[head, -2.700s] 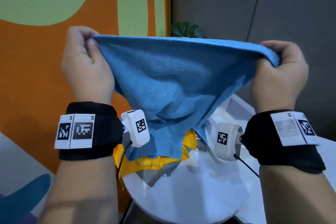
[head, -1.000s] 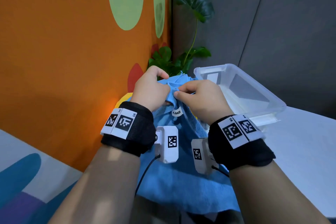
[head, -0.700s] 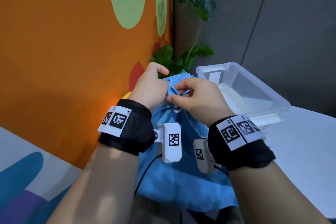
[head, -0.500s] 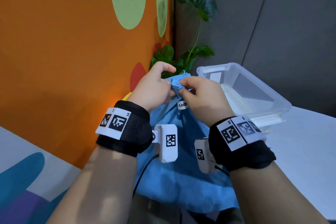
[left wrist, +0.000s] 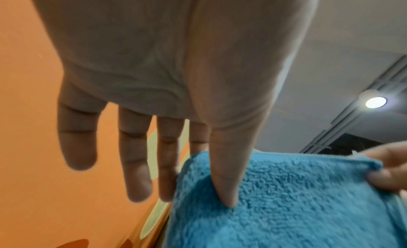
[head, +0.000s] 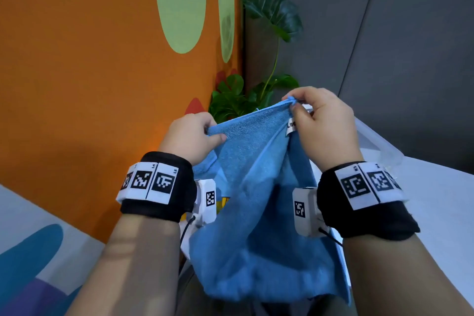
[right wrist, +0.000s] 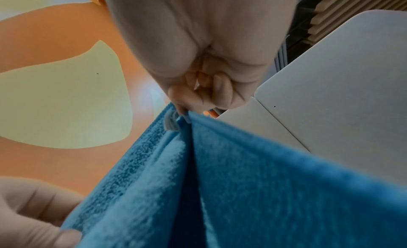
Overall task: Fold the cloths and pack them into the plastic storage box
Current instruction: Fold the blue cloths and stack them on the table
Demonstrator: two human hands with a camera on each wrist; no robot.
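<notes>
The right hand's fingers pinch together the bunched corners of the blue cloth, next to its small white label, while the left hand pinches the other end of the top edge between thumb and forefinger, its remaining fingers held loosely straight beside the fabric. Between the two hands the upper edge is drawn fairly taut, and the cloth hangs down in front of the person in doubled layers, lifted clear of any surface as far as the head view shows. I judge this a first fold held in the air: the cloth looks halved, yet it needs at least one more fold before it is compact enough to pack. The plastic storage box sits behind the right hand, only a part of its clear rim showing, so whether anything is in it cannot be told. A strip of yellow cloth peeks out below the left wrist and seems to be waiting its turn. So the task looks early, with folding and all visible packing still to do. The white counter spreads to the right under the box. Behind stand an orange wall with pale green shapes, a grey panelled wall and a leafy plant in the corner between them.
</notes>
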